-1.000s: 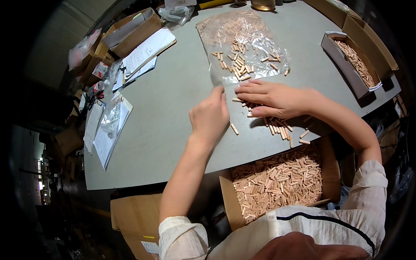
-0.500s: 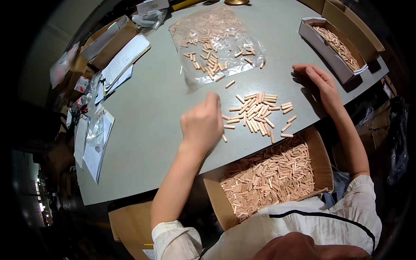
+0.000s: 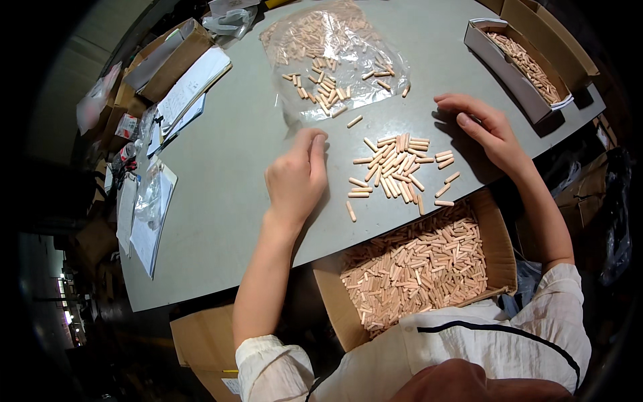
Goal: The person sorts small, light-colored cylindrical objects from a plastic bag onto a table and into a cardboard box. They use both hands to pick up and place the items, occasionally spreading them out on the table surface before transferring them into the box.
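A loose pile of short wooden dowel pins lies on the grey table, with several strays around it. My left hand rests just left of the pile, fingers curled in and thumb pressed against them; whatever may be inside is hidden. On the pile's right, my right hand hovers over the tabletop, fingers gently bent and thumb apart, holding nothing. Below the table's front edge, against my body, a cardboard box is filled with many more dowel pins. Beyond the pile lies a clear plastic bag of dowels, some at its mouth.
At the far right stands a narrow white box of dowels beside a brown carton. Papers and a clipboard line the left edge, near an open carton. Another cardboard box sits below the table.
My left hand has drawn away from the pile to the left, uncovering stray dowels. My right hand has shifted slightly left, toward the pile, with its fingers more spread.
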Motion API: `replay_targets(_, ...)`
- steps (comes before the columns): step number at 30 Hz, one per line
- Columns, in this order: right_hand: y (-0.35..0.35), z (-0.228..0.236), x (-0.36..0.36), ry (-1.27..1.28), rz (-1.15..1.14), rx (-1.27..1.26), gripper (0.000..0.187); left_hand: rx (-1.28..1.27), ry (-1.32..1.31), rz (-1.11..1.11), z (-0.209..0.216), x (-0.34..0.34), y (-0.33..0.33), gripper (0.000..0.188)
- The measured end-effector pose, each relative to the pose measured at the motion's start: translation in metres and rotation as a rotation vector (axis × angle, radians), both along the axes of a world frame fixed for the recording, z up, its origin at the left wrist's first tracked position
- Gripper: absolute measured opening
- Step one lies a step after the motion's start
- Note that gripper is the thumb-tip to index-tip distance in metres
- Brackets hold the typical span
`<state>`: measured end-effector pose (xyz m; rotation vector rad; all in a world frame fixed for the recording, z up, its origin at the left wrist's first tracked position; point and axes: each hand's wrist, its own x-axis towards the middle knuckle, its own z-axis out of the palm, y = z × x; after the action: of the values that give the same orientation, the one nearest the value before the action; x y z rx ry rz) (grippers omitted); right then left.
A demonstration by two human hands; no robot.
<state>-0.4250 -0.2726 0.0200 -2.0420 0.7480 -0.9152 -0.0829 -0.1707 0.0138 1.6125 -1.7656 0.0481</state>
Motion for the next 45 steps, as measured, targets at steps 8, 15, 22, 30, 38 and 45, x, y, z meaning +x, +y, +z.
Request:
replay_targets(8, 0.012, 0.008, 0.027, 0.353, 0.372, -0.339, 0.05, 0.089, 0.028, 0.008, 0.004, -0.002, 0.002, 0.016)
replay_targets(15, 0.029, 0.008, 0.054, 0.49, 0.431, -0.454, 0.057, -0.004, -0.025, -0.011, -0.001, 0.0, 0.001, 0.008)
replay_targets(22, 0.005, 0.003, 0.067, -0.032, 0.259, 0.283, 0.062, 0.036, -0.09, 0.026, 0.003, -0.002, 0.002, 0.018)
replay_targets(30, -0.027, -0.003, 0.108, 0.009, 0.471, 0.193, 0.06, 0.079, 0.014, 0.11, 0.002, 0.004, 0.0, 0.018)
replay_targets(38, -0.033, -0.011, 0.107, -0.182, 0.343, 0.35, 0.052, 0.013, -0.062, -0.274, 0.006, -0.006, 0.005, 0.007)
replay_targets(45, -0.043, 0.008, 0.104, -0.407, 0.127, 0.445, 0.04, 0.118, 0.299, -0.279, 0.003, -0.001, 0.003, 0.004)
